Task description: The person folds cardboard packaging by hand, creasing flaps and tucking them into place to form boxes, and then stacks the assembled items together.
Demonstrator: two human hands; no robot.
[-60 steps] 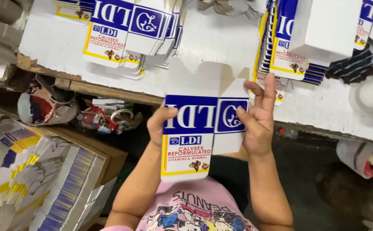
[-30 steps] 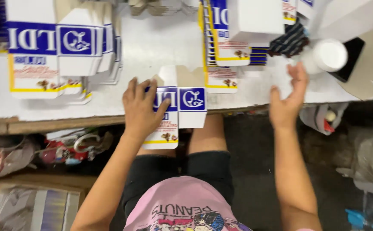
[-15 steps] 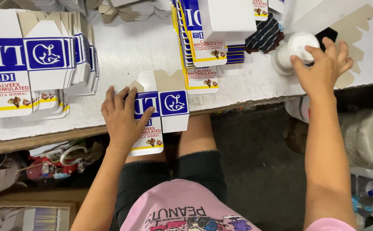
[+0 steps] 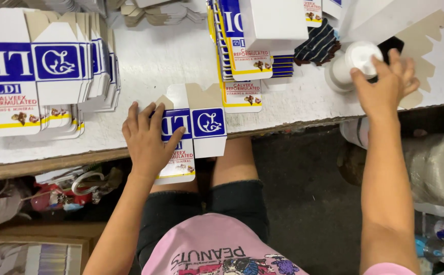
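Pressing flat carton (image 4: 194, 133) under spread left hand (image 4: 148, 140); right hand (image 4: 385, 86) fingers curl on white bottle (image 4: 352, 63)

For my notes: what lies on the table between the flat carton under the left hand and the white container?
Head view: a stack of flat cartons lies between the flat carton and the white container.

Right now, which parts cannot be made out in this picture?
Head view:
- Flat blue-and-white carton: its left half is hidden under the left hand.
- Round white container: the right hand covers one side; contents not visible.
- Stack of flat cartons: cut off by the left edge.
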